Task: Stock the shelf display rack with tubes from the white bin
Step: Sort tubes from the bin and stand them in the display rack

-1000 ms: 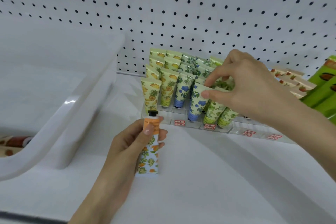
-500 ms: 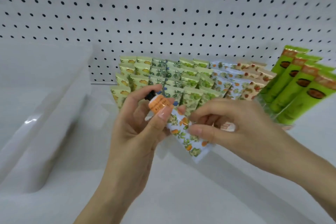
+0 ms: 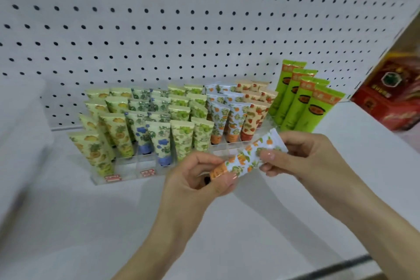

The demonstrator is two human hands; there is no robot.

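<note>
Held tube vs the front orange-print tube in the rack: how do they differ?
Pose: the held tube lies slanted, cap end lower left. The front orange-print tube stands cap down.
Support: the held tube is pinched between the left hand and the right hand, in front of the rack. The front orange-print tube sits in a rack slot.
Shared: white body, orange-fruit and green-leaf print, orange cap end.

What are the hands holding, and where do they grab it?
One orange-print tube, held by both: the left hand pinches its orange cap end, the right hand pinches near its flat end.
</note>
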